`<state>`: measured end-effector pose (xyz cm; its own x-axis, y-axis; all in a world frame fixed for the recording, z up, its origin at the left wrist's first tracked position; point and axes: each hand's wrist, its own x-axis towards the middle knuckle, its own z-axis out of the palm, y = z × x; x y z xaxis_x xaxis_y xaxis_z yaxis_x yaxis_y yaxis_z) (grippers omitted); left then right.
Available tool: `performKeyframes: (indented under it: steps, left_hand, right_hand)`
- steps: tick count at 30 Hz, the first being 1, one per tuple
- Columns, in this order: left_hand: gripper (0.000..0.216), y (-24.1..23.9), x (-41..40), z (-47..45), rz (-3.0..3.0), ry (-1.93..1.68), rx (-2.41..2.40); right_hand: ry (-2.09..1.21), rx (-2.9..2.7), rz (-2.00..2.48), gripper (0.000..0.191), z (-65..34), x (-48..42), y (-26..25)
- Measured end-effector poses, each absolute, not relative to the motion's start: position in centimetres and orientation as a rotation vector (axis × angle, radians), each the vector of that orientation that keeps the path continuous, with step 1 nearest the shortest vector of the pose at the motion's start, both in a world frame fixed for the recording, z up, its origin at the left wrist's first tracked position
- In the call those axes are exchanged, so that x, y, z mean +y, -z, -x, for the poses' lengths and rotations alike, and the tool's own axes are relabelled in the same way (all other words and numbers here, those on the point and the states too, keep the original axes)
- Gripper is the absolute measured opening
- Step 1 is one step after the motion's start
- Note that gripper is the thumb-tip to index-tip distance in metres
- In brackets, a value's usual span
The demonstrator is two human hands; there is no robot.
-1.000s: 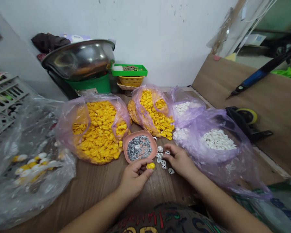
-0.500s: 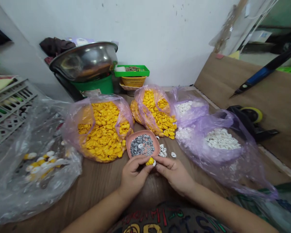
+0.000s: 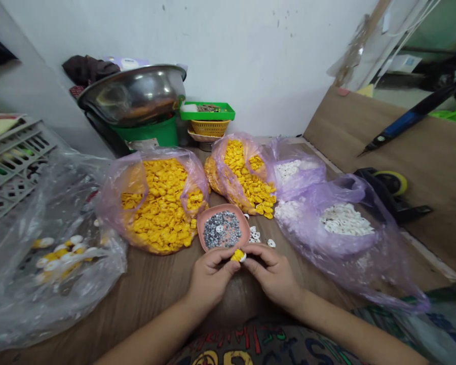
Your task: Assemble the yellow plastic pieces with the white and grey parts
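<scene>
My left hand (image 3: 212,276) and my right hand (image 3: 272,274) meet over the wooden table (image 3: 152,284), fingers pinched together. Between the fingertips sits a small yellow piece with a white piece against it (image 3: 237,255). Just beyond them stands a pink dish of small grey parts (image 3: 223,229). A few loose white pieces (image 3: 259,236) lie to the dish's right.
Two purple bags of yellow pieces (image 3: 159,203) (image 3: 245,175) and two of white pieces (image 3: 344,220) (image 3: 294,167) ring the dish. A clear bag with yellow-and-white pieces (image 3: 57,253) lies left. A steel bowl (image 3: 135,94), green tray (image 3: 207,110) and white crate (image 3: 11,157) stand behind.
My right hand left the loose white pieces and came across to my left hand. Both hands now pinch the yellow piece, with a white piece against it.
</scene>
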<state>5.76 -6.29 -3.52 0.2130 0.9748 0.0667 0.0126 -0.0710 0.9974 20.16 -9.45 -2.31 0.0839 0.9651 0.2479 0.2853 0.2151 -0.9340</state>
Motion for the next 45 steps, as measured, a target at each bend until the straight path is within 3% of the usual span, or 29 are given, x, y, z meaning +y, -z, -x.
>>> performKeyframes:
  steps: [9, 14, 18, 22, 27, 35, 37, 41, 45]
  left_hand:
    - [0.013, 3.1, -6.1, -5.7, -1.433, -0.997, 1.015]
    - [0.015, 3.3, -6.3, -6.1, -1.156, -0.84, 0.958]
    - [0.018, 3.5, -6.0, -6.3, -1.082, -0.82, 1.016]
    - [0.019, 3.0, -5.4, -6.4, -1.124, -0.91, 1.128]
    - [0.019, 2.3, -5.3, -6.8, -1.175, -0.886, 1.15]
    - [0.014, 2.5, -5.9, -6.9, -1.238, -0.985, 1.115]
    - [0.015, 2.5, -6.0, -7.1, -1.249, -0.963, 1.076]
    - [0.026, 2.3, -6.5, -7.9, -1.062, -0.861, 1.008]
    - [0.029, 2.2, -6.7, -7.8, -0.857, -0.948, 0.938]
  right_hand:
    - [-0.929, -1.25, 1.373, 0.009, -20.2, -9.3, 2.8]
    - [-0.944, -1.39, 1.498, 0.021, -20.5, -9.3, 2.8]
    - [-0.587, -1.636, 1.566, 0.007, -24.3, -9.2, 0.6]
    - [-0.052, -1.302, 2.054, 0.019, -32.2, -7.6, -1.1]
    - [-0.184, -1.219, 2.289, 0.009, -37.5, -5.3, 1.0]
    - [-0.049, -1.018, 2.084, 0.021, -36.1, -6.6, 1.4]
    - [-0.206, -0.918, 1.808, 0.024, -33.8, -7.1, 0.9]
    - [-0.968, -0.977, 1.364, 0.018, -26.7, -8.1, 0.8]
    - [-1.053, -1.208, 1.183, 0.005, -21.7, -8.5, 2.0]
